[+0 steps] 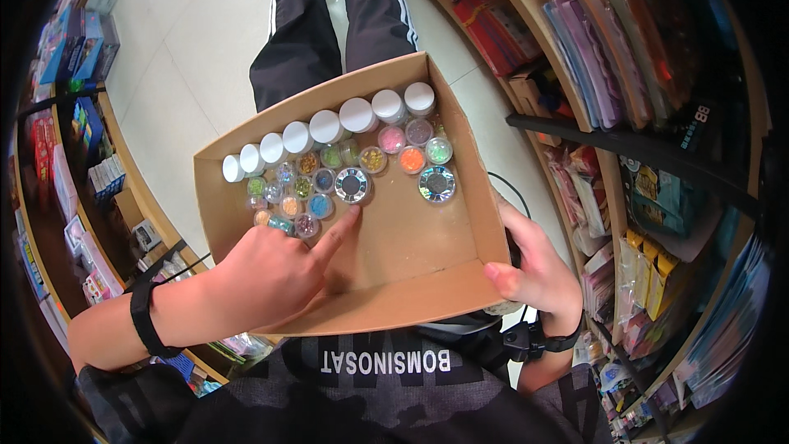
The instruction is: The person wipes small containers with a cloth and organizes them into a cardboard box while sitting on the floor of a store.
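An open cardboard box (413, 246) tilts in front of my torso. My right hand (545, 268) grips its near right corner, thumb over the rim. My left hand (271, 274) reaches in over the near left side, index finger extended and its tip just beside a round jar with a faceted silver rim (353, 185); contact is unclear. A similar silver-rimmed jar (437, 184) lies farther right. Several white-lidded jars (327, 127) line the far wall. Between them and my hand sit several small clear pots of coloured glitter, including an orange pot (412, 160) and a blue pot (320, 205).
Wooden shelves (138, 216) of packaged goods curve along the left. On the right, more shelving (558, 55) holds plastic folders (607, 55) and bagged items. Dark trouser legs (302, 24) show beyond the box on the pale tiled floor (179, 43). A thin cable (515, 188) loops near my right hand.
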{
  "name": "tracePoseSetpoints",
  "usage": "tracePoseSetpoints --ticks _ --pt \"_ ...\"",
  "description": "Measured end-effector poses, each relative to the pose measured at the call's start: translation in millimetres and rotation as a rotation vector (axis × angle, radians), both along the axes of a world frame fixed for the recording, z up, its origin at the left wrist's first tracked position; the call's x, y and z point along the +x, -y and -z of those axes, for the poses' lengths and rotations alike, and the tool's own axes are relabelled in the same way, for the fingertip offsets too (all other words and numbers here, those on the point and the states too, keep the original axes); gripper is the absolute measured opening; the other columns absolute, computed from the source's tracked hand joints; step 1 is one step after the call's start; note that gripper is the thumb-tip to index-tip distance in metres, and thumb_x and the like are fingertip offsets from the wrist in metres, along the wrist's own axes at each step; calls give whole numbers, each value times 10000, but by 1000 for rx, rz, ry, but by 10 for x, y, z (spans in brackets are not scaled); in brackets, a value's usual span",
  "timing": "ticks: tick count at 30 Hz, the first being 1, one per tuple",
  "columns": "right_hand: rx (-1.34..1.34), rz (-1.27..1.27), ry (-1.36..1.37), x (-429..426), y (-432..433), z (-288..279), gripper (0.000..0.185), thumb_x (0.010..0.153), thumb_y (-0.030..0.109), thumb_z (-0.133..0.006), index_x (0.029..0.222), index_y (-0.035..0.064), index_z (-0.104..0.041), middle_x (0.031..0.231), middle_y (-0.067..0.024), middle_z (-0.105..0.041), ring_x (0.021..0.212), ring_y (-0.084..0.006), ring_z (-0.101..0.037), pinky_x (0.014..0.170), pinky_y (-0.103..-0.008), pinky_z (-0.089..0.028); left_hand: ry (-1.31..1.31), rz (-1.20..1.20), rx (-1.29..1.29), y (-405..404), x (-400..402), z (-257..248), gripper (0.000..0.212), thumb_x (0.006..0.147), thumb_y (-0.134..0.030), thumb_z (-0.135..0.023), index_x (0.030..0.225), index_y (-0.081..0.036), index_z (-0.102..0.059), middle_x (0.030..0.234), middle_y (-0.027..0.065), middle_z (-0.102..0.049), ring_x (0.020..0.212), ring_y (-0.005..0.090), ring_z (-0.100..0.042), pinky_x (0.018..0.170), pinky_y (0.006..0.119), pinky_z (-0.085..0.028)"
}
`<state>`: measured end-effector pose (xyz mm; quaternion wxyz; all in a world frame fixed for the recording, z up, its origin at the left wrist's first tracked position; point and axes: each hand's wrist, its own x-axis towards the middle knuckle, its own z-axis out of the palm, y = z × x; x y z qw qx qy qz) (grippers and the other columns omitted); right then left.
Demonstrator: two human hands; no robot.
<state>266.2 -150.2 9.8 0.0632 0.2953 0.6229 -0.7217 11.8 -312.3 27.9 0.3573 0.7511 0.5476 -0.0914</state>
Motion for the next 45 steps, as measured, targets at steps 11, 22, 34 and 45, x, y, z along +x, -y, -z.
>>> tracePoseSetpoints --ticks 11,22,34,45 --pt "-86 75 16 22 42 -1 851 776 267 -620 1468 -38 -231 1504 -158 -299 1338 -203 -341 1043 -304 -318 123 -88 -116 -33 94 173 684 837 -203 -558 1416 64 -309 556 103 -572 476 253 -581 464 368 -458" --pt "-96 72 22 -23 32 18 870 760 300 -621 1464 -44 -242 1510 -171 -284 1353 -223 -328 1062 -307 -295 59 148 -140 -143 137 -7 647 900 -234 -522 1445 24 -289 561 49 -586 469 185 -584 444 318 -438" --pt "-84 40 32 -35 4 -14 890 738 299 -636 1470 -22 -245 1472 -163 -342 1331 -217 -359 1052 -313 -310 310 -8 -75 37 129 153 624 900 -198 -511 1465 -48 -294 567 53 -574 508 181 -589 476 326 -469" --pt "-49 30 14 -1 20 -7 907 742 360 -660 1464 -21 -264 1484 -168 -320 1314 -232 -371 1049 -325 -314 2 -18 -78 110 27 -92 708 843 -241 -605 1460 -61 -310 512 50 -540 428 182 -553 428 303 -433"
